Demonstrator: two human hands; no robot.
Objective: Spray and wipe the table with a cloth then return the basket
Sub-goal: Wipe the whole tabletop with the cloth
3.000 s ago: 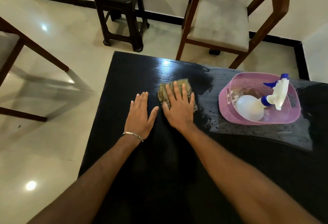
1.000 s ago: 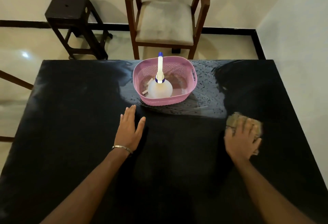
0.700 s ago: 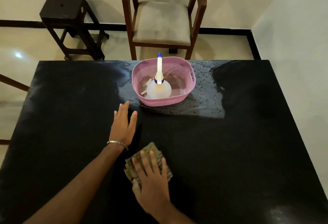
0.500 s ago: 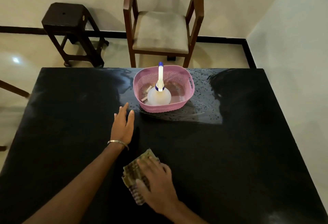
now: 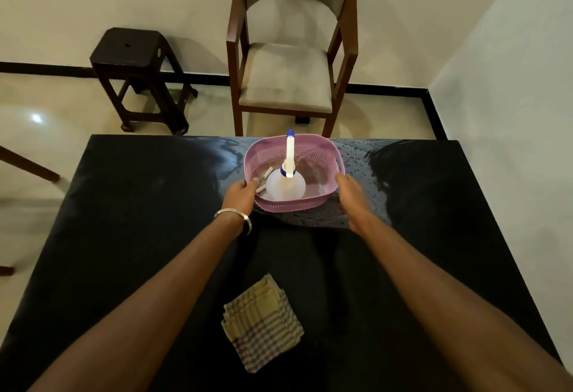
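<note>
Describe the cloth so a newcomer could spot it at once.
Start at the black table. On its near edge, between the person's forearms, lies the cloth, touched by neither hand. It is folded, flat and checked yellow and purple, unlike the pink basket farther back.

No readable text anywhere, small round sticker on the dark stool point(image 5: 134, 53) at far left — too small to read, no labels, no numbers

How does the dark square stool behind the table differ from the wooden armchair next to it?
The dark square stool is almost black with a bare hard top and a small hole in its middle; the wooden armchair is brown-framed with a grey padded seat. The stool has no back or arms; the armchair has a curved padded back and armrests, and stands taller. Both stand on the pale floor against the wall, beyond the black table.
</note>
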